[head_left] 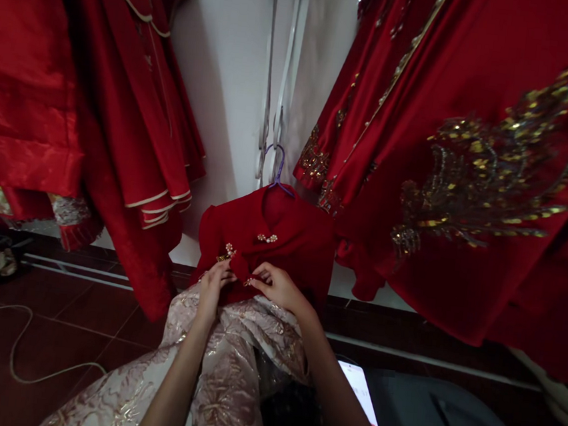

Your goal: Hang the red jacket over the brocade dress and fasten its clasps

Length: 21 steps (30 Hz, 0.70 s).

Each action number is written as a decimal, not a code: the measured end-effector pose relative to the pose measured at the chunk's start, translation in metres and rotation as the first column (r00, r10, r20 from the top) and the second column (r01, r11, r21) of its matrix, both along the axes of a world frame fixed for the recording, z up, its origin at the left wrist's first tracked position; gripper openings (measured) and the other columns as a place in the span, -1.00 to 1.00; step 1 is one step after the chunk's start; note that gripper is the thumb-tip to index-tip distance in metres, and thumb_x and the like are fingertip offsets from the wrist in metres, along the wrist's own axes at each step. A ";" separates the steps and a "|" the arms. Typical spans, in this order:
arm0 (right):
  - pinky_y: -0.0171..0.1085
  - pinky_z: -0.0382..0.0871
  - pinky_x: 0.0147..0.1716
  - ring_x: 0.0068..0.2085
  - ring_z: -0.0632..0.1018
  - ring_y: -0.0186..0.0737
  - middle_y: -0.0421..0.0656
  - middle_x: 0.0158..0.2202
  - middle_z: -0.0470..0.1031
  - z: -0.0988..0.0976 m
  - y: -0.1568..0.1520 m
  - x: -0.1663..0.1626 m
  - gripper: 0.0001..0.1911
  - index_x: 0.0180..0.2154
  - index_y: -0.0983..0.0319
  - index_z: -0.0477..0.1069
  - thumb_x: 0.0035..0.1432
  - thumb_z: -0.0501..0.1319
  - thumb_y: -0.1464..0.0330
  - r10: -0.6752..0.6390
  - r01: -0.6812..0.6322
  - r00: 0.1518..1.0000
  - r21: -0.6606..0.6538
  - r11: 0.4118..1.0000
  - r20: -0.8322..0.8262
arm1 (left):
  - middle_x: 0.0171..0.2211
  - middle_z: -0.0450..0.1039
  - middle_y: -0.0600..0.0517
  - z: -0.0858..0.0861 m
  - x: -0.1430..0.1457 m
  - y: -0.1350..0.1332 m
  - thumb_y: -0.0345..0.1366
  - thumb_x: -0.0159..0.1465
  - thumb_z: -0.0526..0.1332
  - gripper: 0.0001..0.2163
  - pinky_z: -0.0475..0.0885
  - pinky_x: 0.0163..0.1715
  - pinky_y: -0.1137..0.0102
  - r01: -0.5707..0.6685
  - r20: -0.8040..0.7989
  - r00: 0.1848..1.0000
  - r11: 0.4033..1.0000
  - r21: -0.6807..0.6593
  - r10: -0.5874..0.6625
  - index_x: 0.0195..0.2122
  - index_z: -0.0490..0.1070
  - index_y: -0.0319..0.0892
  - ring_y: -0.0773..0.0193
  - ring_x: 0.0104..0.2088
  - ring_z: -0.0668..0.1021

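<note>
A small red top (289, 237) with gold clasp fastenings hangs on a purple hanger (278, 175) against the white wall. My left hand (214, 280) pinches the red cloth at its front flap, beside a gold clasp (227, 251). My right hand (277, 285) pinches the same flap from the right, its fingers closed on a small gold fastening. A second clasp (267, 238) sits higher, at the collar. Below my hands a pale gold brocade skirt (229, 368) spreads down toward me.
Red gowns hang on both sides: plain satin with cream piping (137, 112) to the left, gold-sequinned (473, 171) to the right. A white cable (20, 348) lies on the dark red floor. A lit phone screen (361, 394) rests by a grey garment (444, 423) at lower right.
</note>
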State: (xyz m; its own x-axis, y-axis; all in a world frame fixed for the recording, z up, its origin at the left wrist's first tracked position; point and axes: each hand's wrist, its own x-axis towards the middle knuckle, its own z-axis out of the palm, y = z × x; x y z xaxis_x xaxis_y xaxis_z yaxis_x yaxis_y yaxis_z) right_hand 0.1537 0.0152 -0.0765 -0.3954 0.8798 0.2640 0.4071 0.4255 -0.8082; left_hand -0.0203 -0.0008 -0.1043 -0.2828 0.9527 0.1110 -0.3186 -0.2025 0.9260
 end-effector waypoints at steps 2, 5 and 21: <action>-0.31 0.34 -0.32 -0.35 0.49 -0.30 -0.15 -0.38 0.49 0.007 -0.001 0.007 -0.78 -0.33 0.27 0.39 0.00 0.26 0.26 0.067 -0.070 0.997 -0.082 0.994 -0.030 | -0.23 0.52 -0.12 0.011 -0.005 0.009 -0.16 0.12 0.20 -0.74 0.49 -0.30 0.39 0.046 0.128 0.991 0.997 -0.068 -0.037 -0.28 0.45 -0.26 0.29 -0.33 0.57; -0.30 0.35 -0.33 -0.37 0.48 -0.30 -0.17 -0.43 0.48 0.016 -0.003 0.020 -0.72 -0.37 0.28 0.38 -0.06 0.30 0.21 0.169 -0.179 0.984 -0.218 0.959 -0.061 | -0.22 0.53 -0.15 0.018 -0.009 0.018 -0.26 0.09 0.26 -0.82 0.49 -0.23 0.38 0.129 0.198 0.975 0.983 -0.129 -0.102 -0.33 0.48 -0.27 0.29 -0.29 0.57; -0.29 0.35 -0.34 -0.42 0.48 -0.33 -0.19 -0.46 0.48 0.015 -0.005 0.024 -0.70 -0.39 0.29 0.39 -0.15 0.34 0.23 0.232 -0.252 0.968 -0.313 0.916 -0.099 | -0.34 0.55 -0.01 0.011 -0.001 0.028 -0.28 -0.03 0.34 -0.76 0.41 -0.29 0.51 -0.010 0.111 0.994 0.992 -0.126 0.024 -0.33 0.48 -0.26 0.42 -0.37 0.55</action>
